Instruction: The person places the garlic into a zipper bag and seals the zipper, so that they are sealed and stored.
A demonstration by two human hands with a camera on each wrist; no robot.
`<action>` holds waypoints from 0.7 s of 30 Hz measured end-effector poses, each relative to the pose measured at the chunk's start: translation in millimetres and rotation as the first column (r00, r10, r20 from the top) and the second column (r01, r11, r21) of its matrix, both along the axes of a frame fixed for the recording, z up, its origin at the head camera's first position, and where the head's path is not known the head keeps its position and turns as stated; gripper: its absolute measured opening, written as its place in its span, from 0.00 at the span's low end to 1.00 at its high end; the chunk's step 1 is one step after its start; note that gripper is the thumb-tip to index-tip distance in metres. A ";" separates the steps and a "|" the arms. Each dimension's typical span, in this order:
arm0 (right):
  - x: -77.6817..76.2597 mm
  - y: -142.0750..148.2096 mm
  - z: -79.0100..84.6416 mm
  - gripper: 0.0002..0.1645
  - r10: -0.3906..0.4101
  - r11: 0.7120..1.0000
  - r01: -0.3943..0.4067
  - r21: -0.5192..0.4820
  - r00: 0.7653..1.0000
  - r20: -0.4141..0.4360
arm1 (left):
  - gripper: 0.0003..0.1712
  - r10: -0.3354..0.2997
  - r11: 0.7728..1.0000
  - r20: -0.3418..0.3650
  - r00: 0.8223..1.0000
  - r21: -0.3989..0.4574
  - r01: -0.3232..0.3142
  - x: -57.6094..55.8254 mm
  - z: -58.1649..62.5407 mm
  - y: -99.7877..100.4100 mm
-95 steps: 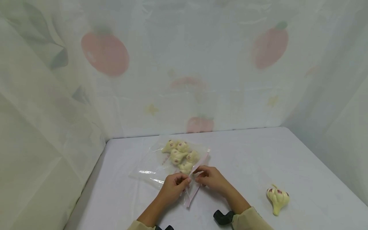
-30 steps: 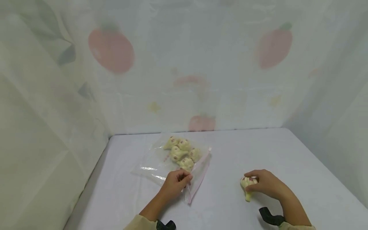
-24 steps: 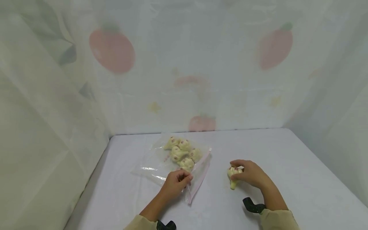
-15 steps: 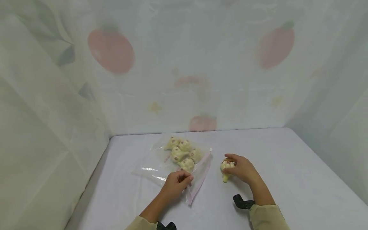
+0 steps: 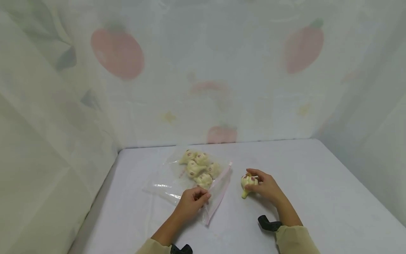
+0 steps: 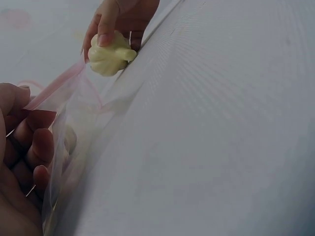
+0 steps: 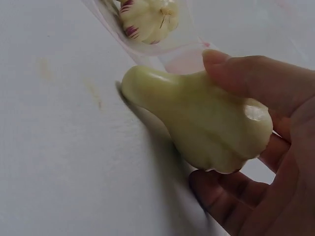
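Note:
A clear zip bag point(image 5: 165, 180) with a pink edge lies on the table, several garlic bulbs point(image 5: 194, 168) inside it. My left hand point(image 5: 191, 203) pinches the bag's edge between thumb and index finger; in the left wrist view the pink-edged mouth point(image 6: 61, 81) is lifted and parted. Just right of the mouth, my right hand point(image 5: 266, 185) grips one pale garlic bulb point(image 5: 248, 181) with purple marks by thumb and fingers. The right wrist view has this bulb point(image 7: 206, 118) close up, its stem pointing toward the bag.
A white cloth covers the table point(image 5: 317, 197). Behind it hangs a pale curtain point(image 5: 253, 70) printed with fruit, and another curtain point(image 5: 47, 158) stands along the left edge. Black curved pieces point(image 5: 269, 224) sit at both wrists.
My right hand left the bag's edge, took hold of the bulb at the right and carried it left to beside the bag mouth. My left hand stayed on the bag.

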State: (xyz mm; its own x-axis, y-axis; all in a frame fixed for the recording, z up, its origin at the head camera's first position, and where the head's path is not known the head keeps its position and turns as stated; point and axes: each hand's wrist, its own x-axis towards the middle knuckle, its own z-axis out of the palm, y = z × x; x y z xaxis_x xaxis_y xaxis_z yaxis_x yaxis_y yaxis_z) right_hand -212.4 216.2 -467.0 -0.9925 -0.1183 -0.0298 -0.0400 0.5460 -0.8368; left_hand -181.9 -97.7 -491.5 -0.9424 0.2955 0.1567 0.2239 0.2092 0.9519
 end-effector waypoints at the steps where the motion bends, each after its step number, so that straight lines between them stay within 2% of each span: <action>1: -0.4 -0.3 -1.1 0.43 -0.005 1.000 0.005 0.002 1.000 0.005 | 0.10 -0.003 1.000 -0.002 1.000 0.002 0.003 0.3 0.4 -0.3; 8: -2.3 0.3 -4.2 0.48 -0.023 1.000 0.023 -0.003 0.997 0.072 | 0.11 -0.007 1.000 -0.013 1.000 -0.011 0.007 -0.2 1.5 -0.5; 17: -2.2 -0.2 -9.5 0.39 -0.002 1.000 0.003 -0.008 0.994 0.107 | 0.08 0.014 1.000 0.015 1.000 -0.015 -0.014 0.0 -3.0 -0.4; 21: -3.3 -2.7 -11.1 0.34 0.003 0.999 0.002 -0.053 0.996 0.084 | 0.09 0.019 1.000 0.028 0.999 -0.020 -0.018 6.7 12.5 1.0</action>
State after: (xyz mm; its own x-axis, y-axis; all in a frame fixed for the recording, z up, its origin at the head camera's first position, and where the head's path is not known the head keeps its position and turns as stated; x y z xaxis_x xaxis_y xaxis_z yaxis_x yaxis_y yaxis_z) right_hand -215.6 213.5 -478.1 -0.9868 -0.1223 -0.1064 0.0312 0.5006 -0.8651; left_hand -175.2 -96.6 -478.9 -0.9516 0.2810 0.1247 0.1933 0.2314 0.9535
